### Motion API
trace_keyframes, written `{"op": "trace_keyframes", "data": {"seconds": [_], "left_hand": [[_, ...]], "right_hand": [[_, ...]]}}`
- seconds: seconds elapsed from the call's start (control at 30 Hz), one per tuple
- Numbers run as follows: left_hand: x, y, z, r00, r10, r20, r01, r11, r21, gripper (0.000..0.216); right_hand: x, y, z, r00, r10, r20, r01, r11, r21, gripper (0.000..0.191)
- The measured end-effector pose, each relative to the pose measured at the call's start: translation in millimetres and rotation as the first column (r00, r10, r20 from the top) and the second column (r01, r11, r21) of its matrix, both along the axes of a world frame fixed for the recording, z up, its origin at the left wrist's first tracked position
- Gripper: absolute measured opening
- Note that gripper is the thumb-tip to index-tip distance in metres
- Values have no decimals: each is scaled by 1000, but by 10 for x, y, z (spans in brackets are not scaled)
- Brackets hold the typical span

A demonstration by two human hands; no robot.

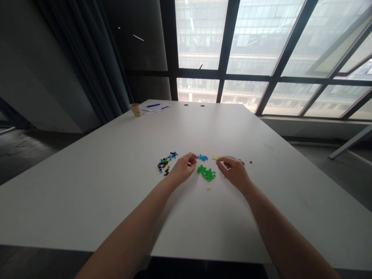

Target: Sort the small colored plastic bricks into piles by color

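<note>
My left hand (pixel 183 167) is closed in a pinch between a mixed pile and a green pile. Something tiny may be at its fingertips, too small to name. My right hand (pixel 234 170) has thumb and forefinger pressed together beside the cream pieces (pixel 216 157); what they pinch, if anything, cannot be made out. Small green toy bricks (pixel 207 174) lie heaped between the hands. Behind them is a cluster of blue bricks (pixel 202 157). The mixed pile of brown, blue and green bricks (pixel 163 164) spreads left of my left hand. Yellow pieces (pixel 209 188) lie nearer me.
Right of my right hand lies a red piece (pixel 250 162), and dark pieces (pixel 241 161) show partly behind that hand. A paper cup (pixel 136 110) stands at the white table's (pixel 116 201) far left, by papers (pixel 151 110) and a blue pen (pixel 153 105). Windows rise beyond.
</note>
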State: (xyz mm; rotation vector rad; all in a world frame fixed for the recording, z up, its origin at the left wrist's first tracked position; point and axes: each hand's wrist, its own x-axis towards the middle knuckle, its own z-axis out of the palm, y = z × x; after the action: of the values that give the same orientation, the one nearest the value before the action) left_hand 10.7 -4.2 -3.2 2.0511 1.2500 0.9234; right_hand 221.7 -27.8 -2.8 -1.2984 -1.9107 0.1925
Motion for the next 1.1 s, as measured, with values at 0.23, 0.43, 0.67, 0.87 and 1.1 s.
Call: {"op": "trace_keyframes", "data": {"seconds": [0.23, 0.43, 0.67, 0.87, 1.1], "left_hand": [[96, -118, 30, 981, -172, 89, 154, 973, 173, 21], [86, -163, 76, 952, -304, -48, 303, 901, 309, 18], [97, -196, 101, 947, -314, -63, 318, 902, 292, 13], [83, -148, 51, 982, -155, -108, 178, 950, 257, 18], [-68, -36, 23, 797, 328, -507, -261, 944, 201, 18]], "right_hand": [[-195, -46, -81, 979, 196, -59, -197, 980, -18, 15], [-209, -48, -77, 973, 212, -93, -211, 977, 25, 13], [-215, -52, -88, 974, 218, -55, -214, 975, 64, 10], [-198, -41, -71, 984, 176, -36, -173, 983, 68, 13], [-191, -49, -59, 986, 163, -24, -160, 984, 80, 12]]}}
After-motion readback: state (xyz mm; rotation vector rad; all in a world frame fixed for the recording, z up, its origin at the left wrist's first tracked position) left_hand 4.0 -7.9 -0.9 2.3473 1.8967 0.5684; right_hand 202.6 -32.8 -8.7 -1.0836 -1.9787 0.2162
